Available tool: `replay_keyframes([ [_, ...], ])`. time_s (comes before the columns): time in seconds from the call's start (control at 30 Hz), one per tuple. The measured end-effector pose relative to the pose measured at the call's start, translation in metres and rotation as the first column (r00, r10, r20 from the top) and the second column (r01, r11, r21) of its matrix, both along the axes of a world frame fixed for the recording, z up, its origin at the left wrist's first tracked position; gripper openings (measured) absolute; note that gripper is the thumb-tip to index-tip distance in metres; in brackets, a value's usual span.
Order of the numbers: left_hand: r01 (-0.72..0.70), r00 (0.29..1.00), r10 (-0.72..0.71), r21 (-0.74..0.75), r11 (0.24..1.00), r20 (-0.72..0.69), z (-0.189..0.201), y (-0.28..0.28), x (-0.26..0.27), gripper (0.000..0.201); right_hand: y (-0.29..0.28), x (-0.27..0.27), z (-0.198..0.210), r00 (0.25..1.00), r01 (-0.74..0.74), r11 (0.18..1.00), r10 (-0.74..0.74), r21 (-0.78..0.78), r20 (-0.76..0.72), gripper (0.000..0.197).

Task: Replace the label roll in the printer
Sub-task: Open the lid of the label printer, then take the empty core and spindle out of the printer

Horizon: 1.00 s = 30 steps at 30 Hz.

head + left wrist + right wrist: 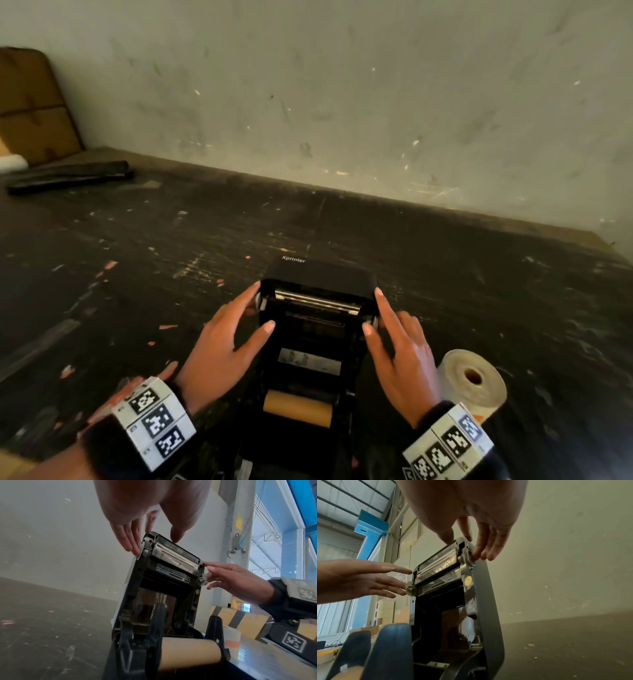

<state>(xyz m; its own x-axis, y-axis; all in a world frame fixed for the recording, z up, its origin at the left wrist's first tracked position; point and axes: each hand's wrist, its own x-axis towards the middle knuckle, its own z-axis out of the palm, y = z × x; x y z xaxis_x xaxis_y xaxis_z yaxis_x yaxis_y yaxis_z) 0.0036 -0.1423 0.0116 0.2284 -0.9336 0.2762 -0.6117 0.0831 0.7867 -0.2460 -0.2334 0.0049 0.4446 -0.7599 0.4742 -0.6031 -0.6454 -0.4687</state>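
Observation:
A black label printer (318, 274) stands on the dark table with its lid (169, 566) swung up. A bare brown cardboard core (297, 407) sits in the roll bay, also seen as the core (190, 654) between two black holders. My left hand (222, 346) touches the lid's left edge with straight fingers and the thumb on its inner face. My right hand (397, 349) mirrors it on the right edge, fingertips (481, 555) at a grey latch tab (467, 557). A full white label roll (474, 380) lies on the table right of the printer.
A grey scuffed wall (342, 102) runs along the table's far edge. A flat black bar (72, 178) and a brown cardboard piece (30, 106) lie at the far left. Small red scraps (109, 264) dot the tabletop.

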Motion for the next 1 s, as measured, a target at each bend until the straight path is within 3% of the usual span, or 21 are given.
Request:
replay_keyframes([
  [0.3,0.158,0.971,-0.173,0.098,0.983,0.166,-0.032,0.029,0.010,0.058,0.036,-0.009,-0.023,0.992,0.094,0.993,-0.100,0.076,0.079,0.068],
  [0.5,0.267,0.940,-0.315,0.286,0.920,0.134,-0.058,0.047,0.009,0.063,0.074,-0.003,-0.048,0.998,0.024,0.956,-0.003,0.292,-0.070,0.087],
  [0.67,0.290,0.923,-0.361,0.374,0.881,0.134,-0.061,0.052,0.001,0.082,0.094,0.002,-0.062,0.982,0.026,0.900,0.059,0.435,-0.181,0.085],
  [0.83,0.334,0.912,-0.401,0.413,0.847,0.085,-0.059,0.058,-0.006,0.090,0.105,0.008,-0.060,0.979,0.031,0.894,0.062,0.446,-0.192,0.084],
  [1.0,0.300,0.946,-0.323,0.324,0.897,0.017,-0.057,0.056,-0.008,0.085,0.109,0.015,-0.056,0.991,0.007,0.919,0.046,0.395,-0.125,0.083],
])
